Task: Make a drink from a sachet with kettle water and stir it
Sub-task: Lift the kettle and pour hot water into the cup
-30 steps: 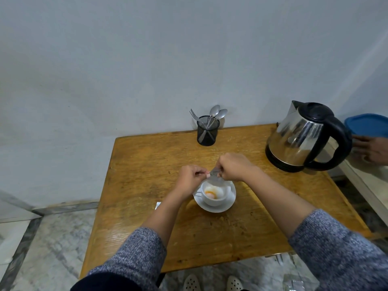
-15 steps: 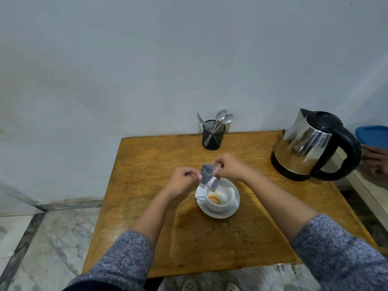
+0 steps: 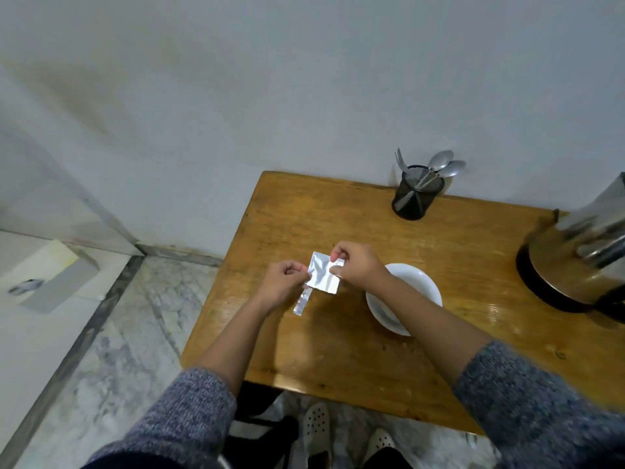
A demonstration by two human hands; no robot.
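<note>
A silver foil sachet is held above the wooden table, left of the white saucer. My right hand pinches the sachet's right edge. My left hand grips its left edge, and a torn foil strip hangs below that hand. My right forearm hides the cup on the saucer. The steel kettle with its black base stands at the right edge, partly cut off.
A black mesh holder with spoons and a fork stands at the table's back edge by the wall. Marble floor lies to the left, with a pale box on it. My white shoes show under the table's front edge.
Both hands have carried the sachet off the cup to the left and opened it flat. The view has swung left, so the kettle now sits at the frame's right edge.
</note>
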